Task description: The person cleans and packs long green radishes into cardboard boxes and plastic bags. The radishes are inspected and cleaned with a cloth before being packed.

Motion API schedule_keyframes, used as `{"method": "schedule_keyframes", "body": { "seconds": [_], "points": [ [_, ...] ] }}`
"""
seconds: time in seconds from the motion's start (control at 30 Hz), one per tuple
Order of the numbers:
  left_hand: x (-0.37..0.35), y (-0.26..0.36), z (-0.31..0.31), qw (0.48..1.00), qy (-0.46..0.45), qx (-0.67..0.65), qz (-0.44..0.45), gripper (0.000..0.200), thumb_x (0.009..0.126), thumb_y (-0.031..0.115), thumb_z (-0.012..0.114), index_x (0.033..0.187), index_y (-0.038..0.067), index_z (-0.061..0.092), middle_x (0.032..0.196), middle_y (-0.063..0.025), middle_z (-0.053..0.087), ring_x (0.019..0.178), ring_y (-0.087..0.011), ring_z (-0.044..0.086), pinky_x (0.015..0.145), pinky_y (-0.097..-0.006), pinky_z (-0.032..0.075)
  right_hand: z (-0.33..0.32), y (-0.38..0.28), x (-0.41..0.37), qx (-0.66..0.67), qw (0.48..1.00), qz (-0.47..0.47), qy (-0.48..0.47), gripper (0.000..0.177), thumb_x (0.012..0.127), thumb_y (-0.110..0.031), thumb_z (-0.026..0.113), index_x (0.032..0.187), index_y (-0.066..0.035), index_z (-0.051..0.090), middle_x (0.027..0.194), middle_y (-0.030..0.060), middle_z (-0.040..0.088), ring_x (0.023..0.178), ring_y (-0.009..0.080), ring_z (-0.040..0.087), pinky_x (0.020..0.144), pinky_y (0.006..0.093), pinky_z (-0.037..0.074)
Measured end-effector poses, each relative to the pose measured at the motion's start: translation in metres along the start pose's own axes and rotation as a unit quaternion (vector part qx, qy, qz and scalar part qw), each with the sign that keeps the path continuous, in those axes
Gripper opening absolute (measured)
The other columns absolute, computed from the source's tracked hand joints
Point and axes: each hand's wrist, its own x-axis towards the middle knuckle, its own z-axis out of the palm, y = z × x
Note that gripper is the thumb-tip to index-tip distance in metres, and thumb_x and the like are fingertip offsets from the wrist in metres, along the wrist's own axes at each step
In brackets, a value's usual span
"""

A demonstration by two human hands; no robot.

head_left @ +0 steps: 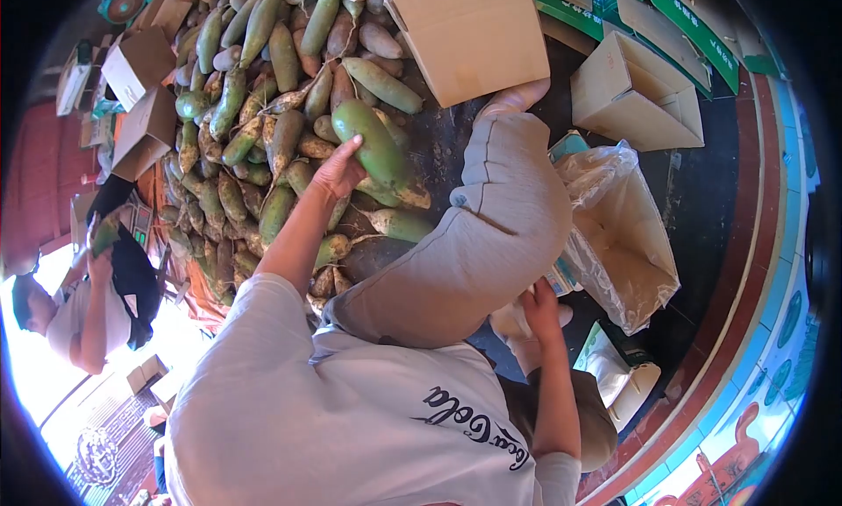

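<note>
My left hand [337, 169] is closed around a large green radish [365, 138], thumb on its near side, held over the heap. The radish has a smooth green upper body and a paler, soil-stained tapering end. Beneath and behind it lies a big heap of green radishes [285, 54], many with earthy roots. My right hand [541, 311] hangs low beside my bent leg [517, 217], close to the near side of a cardboard box lined with clear plastic [645, 234]. Its fingers are partly hidden, and I cannot tell whether they hold anything.
An upturned-looking cardboard box [474, 41] stands beyond my knee. Another open box [636, 94] sits at the upper right, near green printed cartons [693, 24]. More boxes [145, 133] line the heap's left side. At far left another person [83, 309] holds a green item.
</note>
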Motion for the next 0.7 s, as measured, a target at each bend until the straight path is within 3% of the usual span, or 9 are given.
{"method": "schedule_keyframes", "body": {
  "seconds": [0.1, 0.2, 0.47, 0.57, 0.7],
  "points": [
    [0.004, -0.020, 0.010, 0.998, 0.038, 0.049, -0.003, 0.073, 0.072, 0.036, 0.071, 0.129, 0.007, 0.035, 0.127, -0.0111, 0.045, 0.117, -0.0282, 0.044, 0.101, -0.0465, 0.033, 0.058, -0.021, 0.082, 0.003, 0.995, -0.095, 0.018, 0.034, 0.074, -0.010, 0.060, 0.106, 0.001, 0.054, 0.097, 0.0207, 0.059, 0.094, 0.0366, 0.056, 0.082, 0.0383, 0.044],
    [0.007, -0.045, 0.017, 0.995, 0.074, 0.040, -0.046, 0.075, 0.071, 0.037, 0.071, 0.129, 0.007, 0.035, 0.128, -0.0114, 0.044, 0.117, -0.0288, 0.043, 0.101, -0.0466, 0.032, 0.100, -0.038, 0.127, -0.008, 0.991, -0.130, -0.018, 0.037, 0.073, -0.010, 0.061, 0.108, 0.000, 0.054, 0.100, 0.0207, 0.058, 0.096, 0.0367, 0.055, 0.083, 0.0392, 0.043],
    [0.001, -0.066, 0.024, 0.975, 0.142, -0.144, -0.087, 0.074, 0.074, 0.045, 0.065, 0.130, 0.008, 0.034, 0.124, -0.0127, 0.046, 0.114, -0.0290, 0.045, 0.101, -0.0444, 0.032, 0.111, -0.049, 0.127, -0.001, 0.976, -0.205, -0.070, 0.044, 0.071, -0.012, 0.065, 0.112, -0.004, 0.052, 0.106, 0.0208, 0.054, 0.102, 0.0370, 0.051, 0.087, 0.0416, 0.040],
    [-0.001, -0.065, 0.016, 0.971, 0.149, -0.167, -0.079, 0.074, 0.074, 0.048, 0.063, 0.129, 0.007, 0.035, 0.122, -0.0134, 0.048, 0.112, -0.0291, 0.046, 0.101, -0.0435, 0.033, 0.129, -0.068, 0.136, -0.033, 0.957, -0.278, -0.078, 0.047, 0.070, -0.013, 0.066, 0.114, -0.005, 0.052, 0.109, 0.0208, 0.053, 0.105, 0.0371, 0.049, 0.089, 0.0425, 0.039],
    [-0.003, -0.064, 0.001, 0.971, 0.164, -0.159, -0.074, 0.079, 0.072, 0.051, 0.064, 0.130, 0.007, 0.034, 0.122, -0.0144, 0.047, 0.114, -0.0303, 0.045, 0.101, -0.0463, 0.032, 0.138, -0.063, 0.151, 0.009, 0.958, -0.276, -0.083, 0.051, 0.068, -0.014, 0.068, 0.116, -0.007, 0.051, 0.112, 0.0208, 0.051, 0.107, 0.0372, 0.047, 0.090, 0.0437, 0.038]
  ]
}}
